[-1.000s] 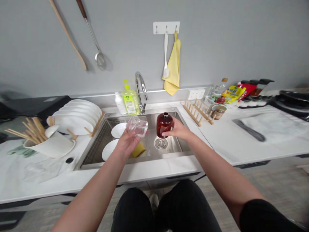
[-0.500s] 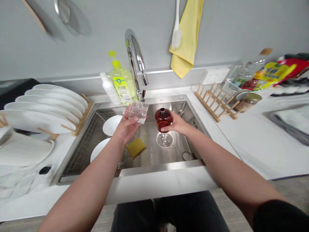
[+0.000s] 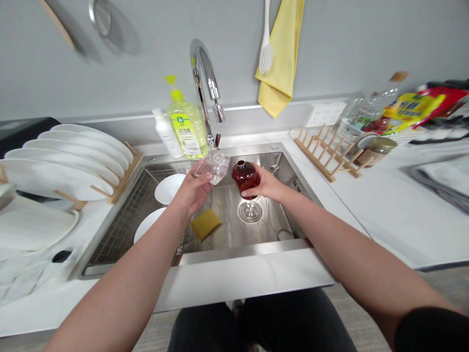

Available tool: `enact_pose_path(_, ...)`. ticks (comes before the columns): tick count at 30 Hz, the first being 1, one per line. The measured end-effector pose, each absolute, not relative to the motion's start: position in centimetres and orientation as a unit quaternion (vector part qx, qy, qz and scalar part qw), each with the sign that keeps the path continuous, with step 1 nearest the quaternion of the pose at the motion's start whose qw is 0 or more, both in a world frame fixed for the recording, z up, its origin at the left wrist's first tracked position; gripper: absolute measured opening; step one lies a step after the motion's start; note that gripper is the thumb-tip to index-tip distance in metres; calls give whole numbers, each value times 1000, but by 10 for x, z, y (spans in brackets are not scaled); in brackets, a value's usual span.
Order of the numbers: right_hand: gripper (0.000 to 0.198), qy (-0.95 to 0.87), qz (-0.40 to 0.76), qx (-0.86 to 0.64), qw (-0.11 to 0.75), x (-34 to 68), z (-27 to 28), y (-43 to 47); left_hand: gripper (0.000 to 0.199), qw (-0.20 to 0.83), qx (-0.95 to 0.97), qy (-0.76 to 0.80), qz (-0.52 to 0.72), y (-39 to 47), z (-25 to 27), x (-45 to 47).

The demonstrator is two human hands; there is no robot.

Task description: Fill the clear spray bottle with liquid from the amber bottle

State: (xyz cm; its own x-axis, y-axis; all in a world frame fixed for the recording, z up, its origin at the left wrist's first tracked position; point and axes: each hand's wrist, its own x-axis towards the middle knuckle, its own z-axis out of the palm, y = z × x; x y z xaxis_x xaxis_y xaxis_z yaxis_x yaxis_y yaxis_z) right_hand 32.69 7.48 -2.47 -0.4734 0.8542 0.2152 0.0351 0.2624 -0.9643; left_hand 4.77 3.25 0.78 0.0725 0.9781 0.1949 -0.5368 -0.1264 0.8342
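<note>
My left hand (image 3: 198,190) is closed around a clear, square-sided bottle (image 3: 216,166), which tilts to the right above the sink (image 3: 234,230). In my right hand (image 3: 266,183) is a dark red-brown glass bottle (image 3: 245,182) with a narrow, uncapped neck, leaning slightly left. The two bottles are close together but apart. Below the right one lies the round drain (image 3: 250,211). A yellow sponge (image 3: 205,224) rests on the sink floor under my left hand. White bowls (image 3: 169,188) sit on the wire rack in the sink's left part, partly hidden by my left arm.
A chrome faucet (image 3: 205,73) arches behind the bottles. Dish soap (image 3: 186,127) and a white bottle (image 3: 167,134) stand behind the sink. White plates (image 3: 66,166) fill a wooden rack on the left. Another wooden rack (image 3: 326,151) and a jar (image 3: 377,150) are at the right.
The clear bottle has tipped further to the right, toward the red-brown bottle. The red-brown bottle has shifted slightly left and now leans that way. Both hands keep their hold.
</note>
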Motion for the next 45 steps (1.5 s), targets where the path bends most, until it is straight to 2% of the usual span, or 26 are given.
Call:
enact_pose_path(7,101,-701,496,-329,392,325,-24,75,75,602,396,278,635,37,0,48)
enact_pose_path(14,103,-717,481,-337,376,326,-25,75,75,606,433,271,610,33,3,51)
enact_pose_path(39,92,-760,409,-383,328,327,-21,73,80,559,503,321,576,36,-1,38)
enact_pose_path(45,89,-764,408,-384,322,326,-24,73,86,545,522,329,568,36,0,37)
